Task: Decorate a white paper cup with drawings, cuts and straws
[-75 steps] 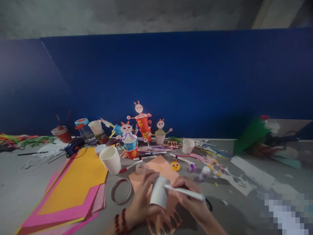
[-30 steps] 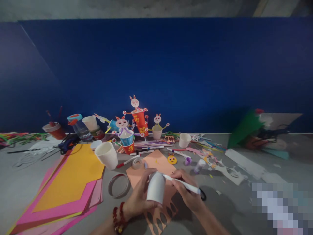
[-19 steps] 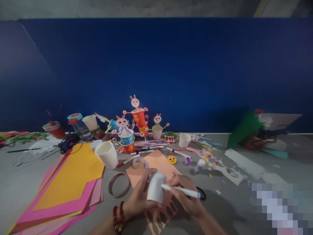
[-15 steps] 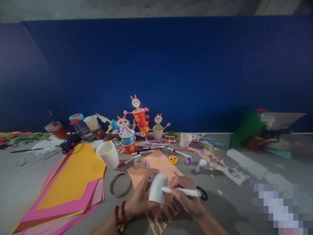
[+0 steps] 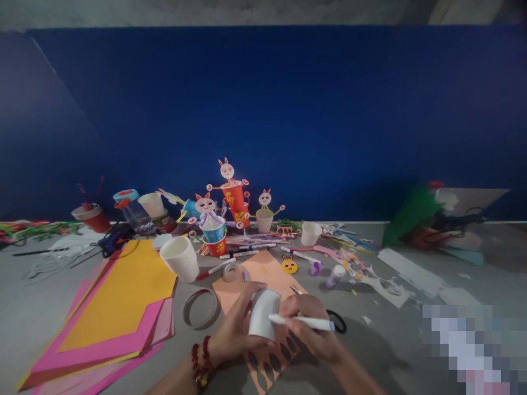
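My left hand (image 5: 237,328), with red beads at the wrist, is wrapped round a white paper cup (image 5: 263,315) tipped on its side. In my right hand (image 5: 308,326) is a white marker (image 5: 304,322), pinched in a writing grip. Its tip end meets the side of the cup; I cannot make out any mark there. Beneath both hands lies an orange paper sheet (image 5: 257,269) with leaf-shaped holes cut in its near end. Scissors (image 5: 337,322) show partly behind my right hand. A yellow rabbit face cutout (image 5: 290,265) rests beyond the hands.
Stacked coloured paper (image 5: 111,296) lies at left. A large white cup (image 5: 180,259) and a tape roll (image 5: 200,309) stand nearer. Behind are rabbit figures on cups (image 5: 234,197), loose markers (image 5: 247,252), a glue stick (image 5: 336,276) and paper scraps (image 5: 387,288). A blue partition (image 5: 263,109) closes the back.
The whole view has shifted slightly. Both hands keep their hold on the cup and the marker, with the marker tip still at the cup's side.
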